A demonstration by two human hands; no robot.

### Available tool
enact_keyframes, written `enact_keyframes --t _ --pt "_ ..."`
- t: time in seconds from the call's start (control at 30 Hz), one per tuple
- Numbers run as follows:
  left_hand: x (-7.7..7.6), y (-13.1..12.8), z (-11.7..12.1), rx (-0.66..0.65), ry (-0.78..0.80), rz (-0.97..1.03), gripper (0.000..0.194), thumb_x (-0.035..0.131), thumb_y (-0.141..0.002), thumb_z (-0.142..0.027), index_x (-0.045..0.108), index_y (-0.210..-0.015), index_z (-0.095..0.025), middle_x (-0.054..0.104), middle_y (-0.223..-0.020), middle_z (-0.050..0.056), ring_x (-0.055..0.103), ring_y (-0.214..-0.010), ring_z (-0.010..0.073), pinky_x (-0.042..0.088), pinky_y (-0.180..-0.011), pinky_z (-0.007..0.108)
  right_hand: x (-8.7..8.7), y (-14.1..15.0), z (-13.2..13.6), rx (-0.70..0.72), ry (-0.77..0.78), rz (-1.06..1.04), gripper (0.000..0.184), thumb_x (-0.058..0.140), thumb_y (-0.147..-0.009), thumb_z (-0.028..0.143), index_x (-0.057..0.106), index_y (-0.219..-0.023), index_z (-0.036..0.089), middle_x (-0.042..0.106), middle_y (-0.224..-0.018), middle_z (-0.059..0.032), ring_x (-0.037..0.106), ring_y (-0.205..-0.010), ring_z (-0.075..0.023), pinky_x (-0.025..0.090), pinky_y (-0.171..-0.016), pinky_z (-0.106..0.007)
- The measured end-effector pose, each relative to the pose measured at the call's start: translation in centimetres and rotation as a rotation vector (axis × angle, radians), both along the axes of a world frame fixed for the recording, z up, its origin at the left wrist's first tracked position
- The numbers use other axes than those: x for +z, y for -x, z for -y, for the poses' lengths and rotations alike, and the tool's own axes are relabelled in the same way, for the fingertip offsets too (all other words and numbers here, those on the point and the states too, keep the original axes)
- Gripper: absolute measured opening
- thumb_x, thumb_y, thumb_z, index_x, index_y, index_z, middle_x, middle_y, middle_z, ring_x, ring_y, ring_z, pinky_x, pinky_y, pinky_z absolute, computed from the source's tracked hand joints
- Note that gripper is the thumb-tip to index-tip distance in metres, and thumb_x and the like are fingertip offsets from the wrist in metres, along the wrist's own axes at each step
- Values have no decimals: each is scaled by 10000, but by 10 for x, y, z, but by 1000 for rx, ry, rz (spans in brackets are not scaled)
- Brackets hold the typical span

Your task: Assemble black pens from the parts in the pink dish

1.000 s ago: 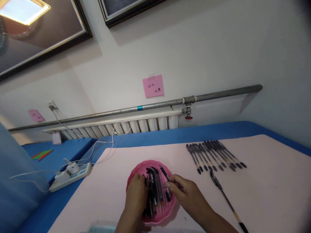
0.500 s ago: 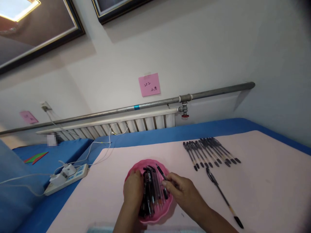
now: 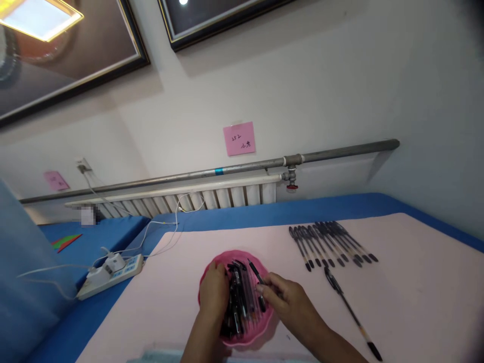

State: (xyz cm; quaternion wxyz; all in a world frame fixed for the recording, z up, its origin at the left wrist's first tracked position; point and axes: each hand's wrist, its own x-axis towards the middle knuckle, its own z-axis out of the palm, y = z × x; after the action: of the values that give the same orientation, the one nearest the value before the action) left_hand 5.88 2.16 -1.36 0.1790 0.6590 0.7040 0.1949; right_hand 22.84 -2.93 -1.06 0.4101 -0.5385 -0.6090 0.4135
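Observation:
A pink scalloped bowl [image 3: 212,262] sits on the pink table mat, filled with several black pens [image 3: 242,302]. My left hand [image 3: 214,295] rests on the left part of the bowl, fingers curled over the pens. My right hand [image 3: 285,302] reaches in from the right and pinches one black pen [image 3: 257,275] that sticks up and back out of the pile. To the right, a row of several capped black pens [image 3: 330,244] lies side by side on the mat. A single longer pen [image 3: 350,312] lies diagonally below that row.
A white power strip [image 3: 111,272] with plugs and white cables lies on the blue cloth at the left. A radiator [image 3: 212,196] and a grey pipe [image 3: 340,151] run along the wall behind the table. A pink note [image 3: 239,137] is stuck on the wall.
Both hands stay in the bowl with the same pen pinched; only the head camera has shifted slightly, so the scene sits a little lower and to the right.

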Motion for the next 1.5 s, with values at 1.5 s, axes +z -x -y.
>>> enact_keyframes --t 1.5 --pt "11 12 15 -302 423 1277 181 691 -643 -260 617 -736 -124 484 -457 -44 382 -367 39 251 -382 172 20 -11 16 210 -324 555 228 416 -858 249 553 -684 196 603 -668 -8 505 -605 -128 311 -571 -237"
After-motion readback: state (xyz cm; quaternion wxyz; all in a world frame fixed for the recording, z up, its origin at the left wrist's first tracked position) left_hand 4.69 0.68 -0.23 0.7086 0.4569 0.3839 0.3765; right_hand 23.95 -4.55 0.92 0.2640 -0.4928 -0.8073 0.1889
